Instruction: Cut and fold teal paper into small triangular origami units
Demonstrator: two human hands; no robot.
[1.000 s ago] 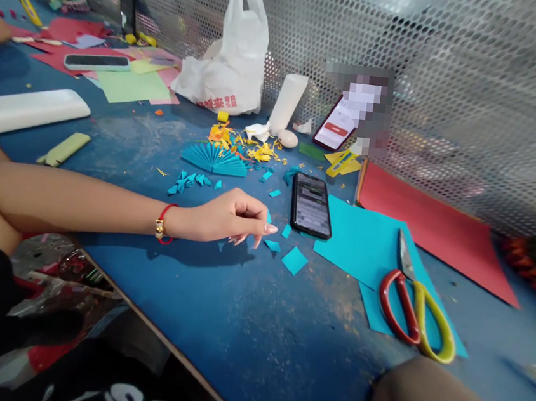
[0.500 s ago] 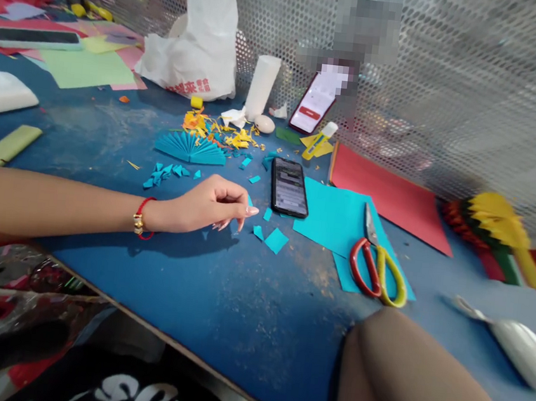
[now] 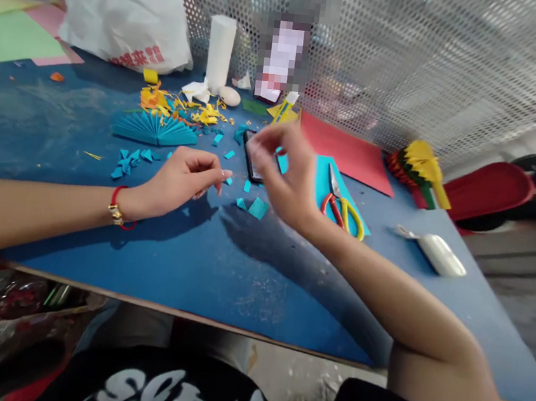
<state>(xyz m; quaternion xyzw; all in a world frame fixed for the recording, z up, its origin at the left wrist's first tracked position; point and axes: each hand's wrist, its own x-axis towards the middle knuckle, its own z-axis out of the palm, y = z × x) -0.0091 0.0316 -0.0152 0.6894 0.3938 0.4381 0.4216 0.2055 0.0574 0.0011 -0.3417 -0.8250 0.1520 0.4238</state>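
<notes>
My left hand (image 3: 182,175) is over the blue table with thumb and fingers pinched together; whatever is between the fingertips is too small to make out. My right hand (image 3: 285,170) is raised in front of the black phone (image 3: 253,173), partly covering it. Its fingers are bent and smeared by motion, so its grip is unclear. Small cut blue paper pieces (image 3: 258,208) lie between and below the hands. Left of them are a pleated blue paper fan (image 3: 155,129) and several small folded blue pieces (image 3: 128,163). Scissors (image 3: 339,208) with red and yellow handles rest on blue paper (image 3: 323,170).
Yellow and orange scraps (image 3: 163,101) lie behind the fan, near a white plastic bag (image 3: 128,20) and a white roll (image 3: 220,52). A second phone (image 3: 280,61) leans against the perforated metal panel. Red paper (image 3: 344,152), a glue stick (image 3: 285,108) and a white pouch (image 3: 442,254) lie rightward.
My right hand has moved up from the front right to above the phone. My left hand stays pinched in nearly the same spot. The camera view has shifted to the right.
</notes>
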